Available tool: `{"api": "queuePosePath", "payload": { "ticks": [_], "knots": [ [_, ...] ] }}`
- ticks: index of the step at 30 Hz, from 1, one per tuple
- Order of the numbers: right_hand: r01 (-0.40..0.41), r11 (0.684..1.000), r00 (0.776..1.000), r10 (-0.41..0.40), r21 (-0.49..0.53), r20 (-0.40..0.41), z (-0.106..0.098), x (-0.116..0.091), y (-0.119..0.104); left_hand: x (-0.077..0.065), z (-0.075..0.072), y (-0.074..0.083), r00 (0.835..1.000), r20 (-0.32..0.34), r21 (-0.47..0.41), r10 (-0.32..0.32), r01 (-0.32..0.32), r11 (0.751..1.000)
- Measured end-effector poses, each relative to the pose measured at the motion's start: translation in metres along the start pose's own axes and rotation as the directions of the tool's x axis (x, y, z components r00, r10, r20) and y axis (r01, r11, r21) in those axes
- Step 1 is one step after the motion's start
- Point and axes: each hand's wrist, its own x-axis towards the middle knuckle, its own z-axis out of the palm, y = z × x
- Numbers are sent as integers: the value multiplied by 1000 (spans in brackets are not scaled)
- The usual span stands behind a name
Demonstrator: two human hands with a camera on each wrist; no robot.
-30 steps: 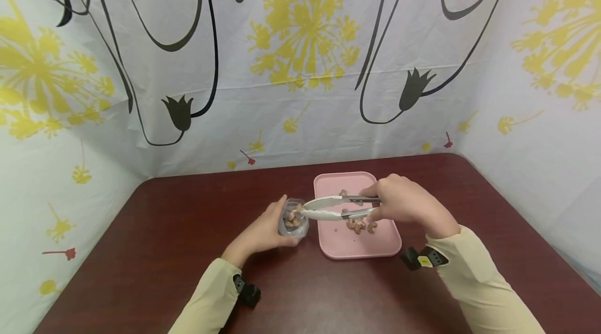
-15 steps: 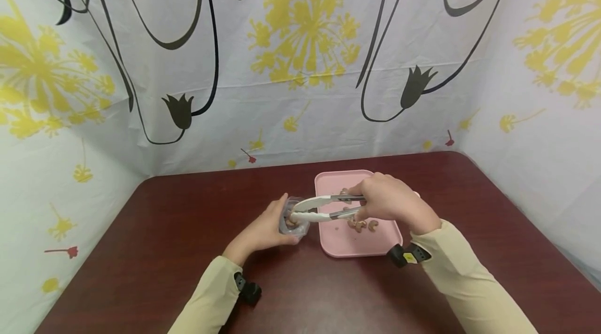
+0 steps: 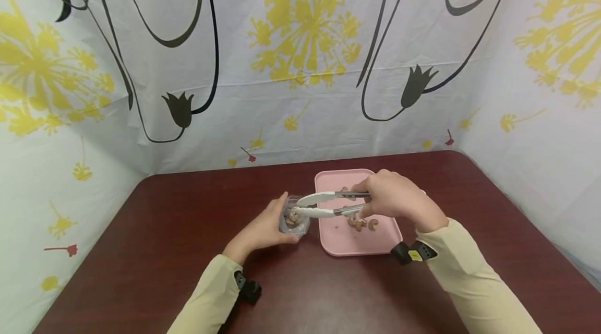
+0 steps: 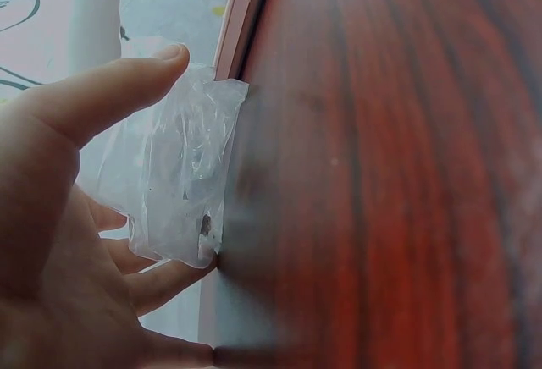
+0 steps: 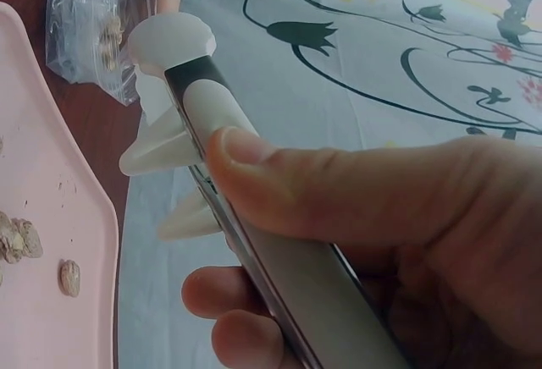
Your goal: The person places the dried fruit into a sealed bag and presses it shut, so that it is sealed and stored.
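My left hand (image 3: 265, 230) holds a clear plastic bag (image 4: 182, 170) upright on the table, thumb on one side and fingers on the other. Brown cashews (image 3: 293, 217) lie inside it, below the open mouth. In my right hand (image 3: 396, 195) is a pair of metal tongs with white tips (image 3: 315, 205), the thumb along one arm and fingers curled at the other. The tongs' tips are over the bag's mouth, slightly apart; whether a cashew sits between them I cannot tell. More cashews (image 3: 359, 224) lie on a pink tray (image 3: 361, 245) beneath the tongs and right hand.
The tray stands just right of the bag on a dark red wooden table (image 3: 188, 229). A white cloth (image 3: 235, 109) with flower prints hangs behind the table and along both sides. A black camera is strapped to each wrist.
The tongs moved left and dipped into the bag's mouth, then drew back slightly to the right and up. My left hand and the bag stayed in place.
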Motion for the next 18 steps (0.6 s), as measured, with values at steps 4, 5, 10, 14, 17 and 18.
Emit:
{"api": "queuePosePath", "payload": {
  "ticks": [4, 5, 10, 14, 17, 18],
  "knots": [
    [-11, 1000, 1000, 11, -6, 5, -1, -1, 4, 0, 0, 0, 1000, 1, 3, -3, 3, 1000],
    [-14, 1000, 1000, 14, -7, 5, -1, -2, 5, 0, 0, 0, 1000, 1, 3, -3, 3, 1000],
    [-28, 1000, 1000, 28, -14, 2, -3, -6, 11, 1, 0, 0, 1000, -4, 4, 0, 0, 1000],
    [-48, 999, 999, 48, -6, -1, -5, -9, 15, 1, 0, -1, 1000, -10, 5, 2, -2, 1000],
    [-61, 998, 998, 61, 2, -5, -7, -12, 19, 1, 1, -1, 1000, -11, 4, 2, -2, 1000],
    [-64, 998, 998, 64, 6, -6, -7, -12, 20, 1, 1, -2, 1000, -12, 5, 3, -3, 1000]
  ]
}}
